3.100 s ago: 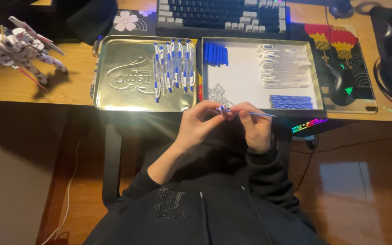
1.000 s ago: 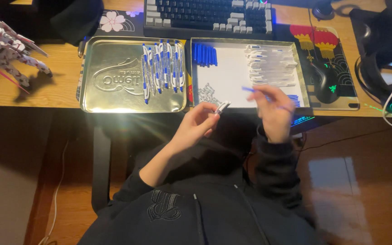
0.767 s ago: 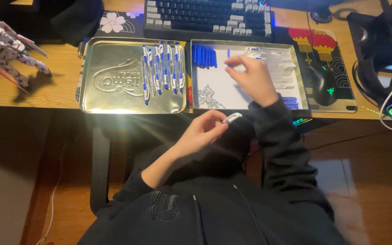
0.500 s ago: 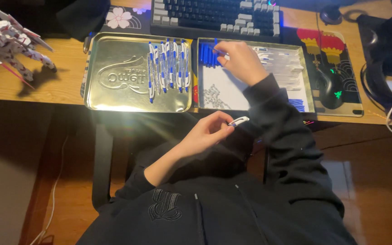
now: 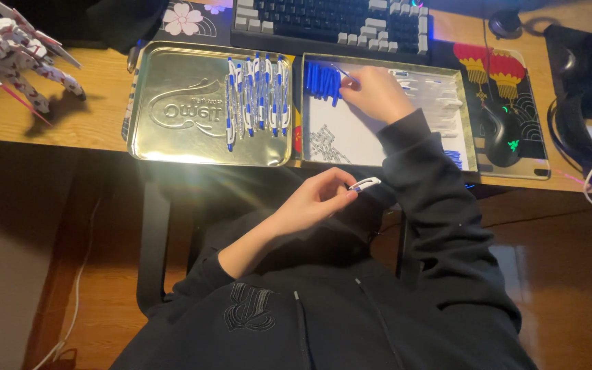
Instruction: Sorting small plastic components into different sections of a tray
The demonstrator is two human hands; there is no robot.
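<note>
On the wooden desk (image 5: 49, 123) lie two shallow metal tins side by side: a gold tin lid (image 5: 173, 109) to the left and a white-lined tin tray (image 5: 351, 137) to the right. Across the right part of the gold lid rests a row of assembled blue-and-white pens (image 5: 258, 99), roughly parallel to one another. Inside the white-lined tray, a cluster of blue pen parts (image 5: 322, 79) occupies the upper left corner, and pale clear parts (image 5: 447, 103) lie toward its right side. Right hand (image 5: 375, 92): extended over the tray, fingers curled and resting just beside the blue parts, with a thin blue piece (image 5: 346, 72) showing at the fingertips; whether it is fully gripped cannot be told. Left hand (image 5: 316, 202): held below the desk edge, above the lap, thumb and fingers pinched narrowly on a short white pen piece (image 5: 365, 183). Beyond the tins stand a keyboard (image 5: 330, 24), a black mouse (image 5: 501, 127) on a patterned mat, and a white model robot (image 5: 15, 58) at far left.
</note>
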